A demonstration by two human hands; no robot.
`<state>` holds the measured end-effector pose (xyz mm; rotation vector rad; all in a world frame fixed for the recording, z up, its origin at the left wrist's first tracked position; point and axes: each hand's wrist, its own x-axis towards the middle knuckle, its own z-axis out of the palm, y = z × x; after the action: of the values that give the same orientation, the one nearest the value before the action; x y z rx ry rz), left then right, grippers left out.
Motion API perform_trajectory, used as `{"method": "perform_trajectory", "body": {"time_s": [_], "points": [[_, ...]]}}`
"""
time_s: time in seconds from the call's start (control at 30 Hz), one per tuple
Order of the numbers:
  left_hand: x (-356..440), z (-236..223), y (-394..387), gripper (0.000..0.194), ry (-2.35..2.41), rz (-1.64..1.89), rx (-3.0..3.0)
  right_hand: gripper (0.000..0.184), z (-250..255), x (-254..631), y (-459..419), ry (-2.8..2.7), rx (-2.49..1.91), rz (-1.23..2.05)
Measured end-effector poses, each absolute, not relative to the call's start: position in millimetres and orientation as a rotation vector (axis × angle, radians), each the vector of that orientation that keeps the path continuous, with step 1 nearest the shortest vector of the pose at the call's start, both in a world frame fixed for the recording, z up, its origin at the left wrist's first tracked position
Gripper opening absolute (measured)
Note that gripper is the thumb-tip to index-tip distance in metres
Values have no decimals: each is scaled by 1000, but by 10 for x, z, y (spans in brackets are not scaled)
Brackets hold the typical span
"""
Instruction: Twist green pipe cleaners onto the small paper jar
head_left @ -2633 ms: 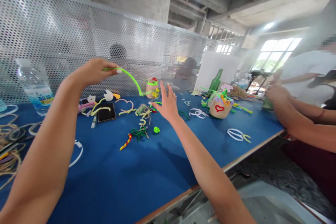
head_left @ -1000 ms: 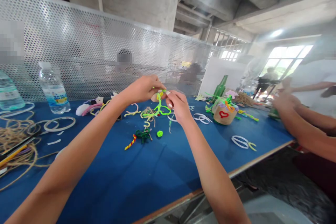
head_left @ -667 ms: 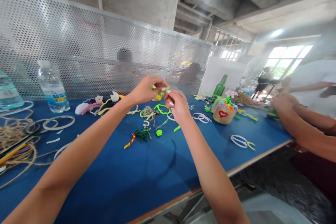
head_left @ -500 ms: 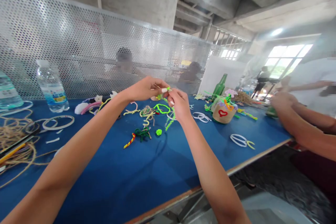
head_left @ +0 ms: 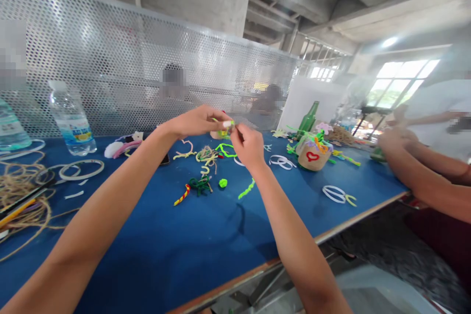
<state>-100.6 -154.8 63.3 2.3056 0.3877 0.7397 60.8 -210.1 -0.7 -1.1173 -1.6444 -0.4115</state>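
Note:
My left hand and my right hand meet above the blue table, both pinched on a bright green pipe cleaner. Its upper end sits between my fingertips. A loop of it hangs behind my right hand, and its loose tail shows below my right wrist. Just under my hands on the table lie a beige tangle of pipe cleaners, a dark green twist, a red and yellow striped piece and a small green ball.
Two water bottles stand at the back left before a perforated metal screen. Twine and white rings lie at left. A heart-marked wrapped pot, a green glass bottle and another person's arms are at right.
My left hand brought the green pipe cleaner in from the left and my right hand took hold too. Since then both hands keep twisting it, and the loose tail swung lower.

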Motion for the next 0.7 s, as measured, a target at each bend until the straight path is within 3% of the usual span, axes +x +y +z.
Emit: {"method": "perform_trajectory", "body": {"time_s": [0.23,0.4,0.7], "points": [[-859,513,-1475,11,548,1119,2183,19,-35,565,-2099,-1719,-1149,-518],[-795,469,-1475,4,717,1105,1876,20,-53,534,-2081,-1738,-1202,-496],[-863,475,-1311,14,710,1124,1471,20,-90,476,-2065,-1792,-1269,-435]]}}
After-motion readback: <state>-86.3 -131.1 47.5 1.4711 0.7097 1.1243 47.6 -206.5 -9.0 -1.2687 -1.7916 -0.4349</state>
